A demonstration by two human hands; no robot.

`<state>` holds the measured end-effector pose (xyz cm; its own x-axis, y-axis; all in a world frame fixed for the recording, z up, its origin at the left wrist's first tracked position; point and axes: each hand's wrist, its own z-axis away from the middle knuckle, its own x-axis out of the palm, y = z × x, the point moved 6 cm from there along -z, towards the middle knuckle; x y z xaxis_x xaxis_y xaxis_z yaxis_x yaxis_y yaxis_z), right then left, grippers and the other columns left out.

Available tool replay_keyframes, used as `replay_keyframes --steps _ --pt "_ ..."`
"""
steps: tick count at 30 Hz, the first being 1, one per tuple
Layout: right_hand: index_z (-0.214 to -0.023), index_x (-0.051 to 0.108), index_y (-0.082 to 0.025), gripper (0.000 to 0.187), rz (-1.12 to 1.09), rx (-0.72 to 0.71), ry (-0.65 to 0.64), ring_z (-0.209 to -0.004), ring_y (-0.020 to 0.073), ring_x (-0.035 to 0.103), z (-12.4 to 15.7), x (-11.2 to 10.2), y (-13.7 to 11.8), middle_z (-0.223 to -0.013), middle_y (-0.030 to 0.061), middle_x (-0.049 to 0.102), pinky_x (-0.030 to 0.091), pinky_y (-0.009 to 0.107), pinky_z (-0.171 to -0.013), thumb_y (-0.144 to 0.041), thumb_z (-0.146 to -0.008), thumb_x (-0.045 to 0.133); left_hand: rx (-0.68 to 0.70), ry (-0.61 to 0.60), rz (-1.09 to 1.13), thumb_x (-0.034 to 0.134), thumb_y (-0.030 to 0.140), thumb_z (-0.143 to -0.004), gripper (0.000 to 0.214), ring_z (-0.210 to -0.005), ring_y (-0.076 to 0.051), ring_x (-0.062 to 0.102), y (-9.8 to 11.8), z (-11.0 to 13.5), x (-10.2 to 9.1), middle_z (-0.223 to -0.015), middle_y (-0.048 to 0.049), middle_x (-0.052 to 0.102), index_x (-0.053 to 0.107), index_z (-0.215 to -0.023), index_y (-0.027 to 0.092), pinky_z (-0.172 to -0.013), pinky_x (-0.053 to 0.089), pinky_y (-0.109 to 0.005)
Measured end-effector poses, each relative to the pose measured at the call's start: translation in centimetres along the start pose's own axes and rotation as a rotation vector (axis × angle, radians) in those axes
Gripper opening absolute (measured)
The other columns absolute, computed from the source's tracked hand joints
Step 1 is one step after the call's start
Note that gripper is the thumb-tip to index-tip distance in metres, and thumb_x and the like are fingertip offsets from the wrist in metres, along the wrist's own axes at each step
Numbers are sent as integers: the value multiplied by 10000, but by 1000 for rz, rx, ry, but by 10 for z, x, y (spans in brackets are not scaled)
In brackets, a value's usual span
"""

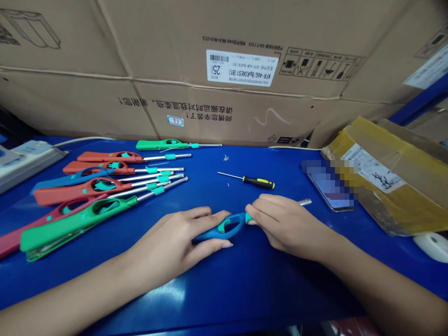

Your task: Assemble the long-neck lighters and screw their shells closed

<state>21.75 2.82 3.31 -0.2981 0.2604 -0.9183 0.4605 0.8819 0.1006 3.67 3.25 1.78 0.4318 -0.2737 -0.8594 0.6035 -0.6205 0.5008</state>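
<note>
A blue long-necked lighter with a teal trigger lies crosswise between my hands, low over the blue tabletop. My left hand is closed round its handle, thumb below and fingers above. At the neck, my right hand grips near a teal piece; the metal tip sticks out past the knuckles on the right. Most of the metal tube is hidden under that hand. Beyond my hands lies a small screwdriver with a black and yellow handle, its shaft pointing left. Several tiny white slivers lie behind it.
On the left lie several similar lighters, a green one nearest. A phone, partly pixelated, rests beside a taped cardboard package at the right. A large cardboard box walls off the back. A white power strip sits far left.
</note>
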Motion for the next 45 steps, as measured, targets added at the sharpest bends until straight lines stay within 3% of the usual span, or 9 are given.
replay_keyframes --steps 4,10,14,19,21,26,32,35,45 --pt "-995 657 -106 213 -116 106 -203 -808 222 578 -2 11 4 -892 93 655 489 345 -726 -79 -985 447 -29 -81 -54 434 520 -1040 459 -1058 -257 721 -1 -4 1 -1218 -73 726 622 -1367 258 -903 565 -361" --pt "-995 649 -169 241 -381 274 -400 -821 185 604 -8 9 0 -911 38 660 447 333 -745 -256 -1055 432 -135 -199 59 365 411 -1065 361 -820 -206 707 2 -6 -10 -928 -32 736 659 -1205 256 -743 510 -291" --pt "-1028 661 -211 203 -585 321 -408 -830 137 603 -7 6 -3 -924 -1 667 417 282 -722 -275 -1051 470 -219 -309 377 508 483 -1000 319 -813 -169 660 0 -4 -3 -905 -9 713 675 -1113 236 -709 486 -245" --pt "-1086 657 -239 154 -666 260 -441 -951 144 592 -3 5 -9 -972 -1 653 413 281 -774 -276 -1035 516 -436 -620 1036 650 427 -922 275 -664 -125 636 2 5 34 -818 16 655 575 -1056 199 -613 495 -229" --pt "-1107 651 -243 163 -654 226 -445 -957 148 587 -1 4 -10 -983 3 651 414 285 -769 -266 -1041 504 -479 -682 1166 649 405 -926 242 -597 -105 617 5 7 42 -778 29 642 574 -1014 193 -601 494 -225" --pt "-1118 653 -204 197 -511 152 -360 -846 167 585 -1 5 -9 -913 20 660 416 302 -692 -198 -1036 474 -514 -626 1097 626 473 -936 316 -542 -81 565 4 4 42 -671 26 638 663 -906 161 -589 467 -197" --pt "-1091 643 -147 322 -434 49 -182 -774 165 616 -5 12 -10 -881 31 705 458 310 -702 -2 -900 428 -638 -564 1167 707 540 -837 381 -490 -91 539 2 5 48 -589 40 590 648 -814 164 -519 472 -201" --pt "-1047 647 -136 332 -447 49 -181 -706 163 581 -6 16 -12 -814 25 676 457 303 -652 17 -865 415 -680 -517 1150 733 558 -793 406 -490 -95 538 0 5 49 -574 40 583 629 -770 166 -509 473 -202" --pt "-1027 666 -124 396 -486 75 -230 -710 167 580 -6 18 -21 -804 31 655 451 300 -642 41 -774 410 -740 -583 1121 791 497 -730 377 -425 -81 498 1 7 50 -521 39 578 624 -721 159 -451 416 -179"
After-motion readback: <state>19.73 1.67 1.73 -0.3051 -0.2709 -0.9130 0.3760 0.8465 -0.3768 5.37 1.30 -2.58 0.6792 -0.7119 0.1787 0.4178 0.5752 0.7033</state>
